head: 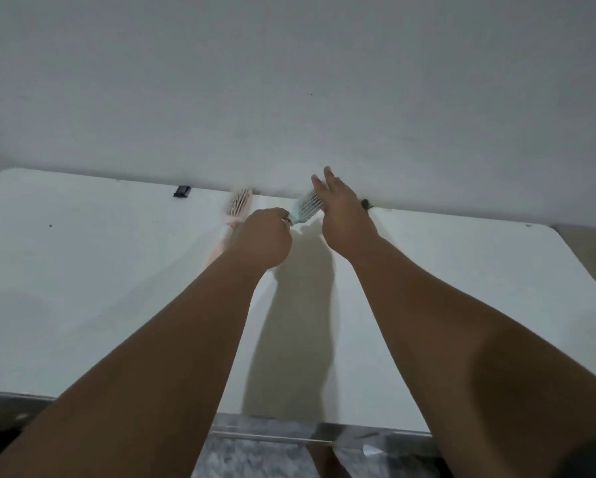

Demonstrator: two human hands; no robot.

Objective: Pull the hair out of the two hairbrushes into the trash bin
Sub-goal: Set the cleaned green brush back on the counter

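Holding the blue hairbrush [305, 209] by its handle in your closed left hand [263, 236] above the surface [83, 270], with your right hand [341, 212] spread open beside its bristles, you next need to pinch its hair; the pink hairbrush [238, 207] waits, no bin visible.

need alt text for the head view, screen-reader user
Left hand closed around the handle of a blue hairbrush over a white table, right hand open against its bristles. A pink hairbrush, blurred, lies by the wall. No trash bin in view.
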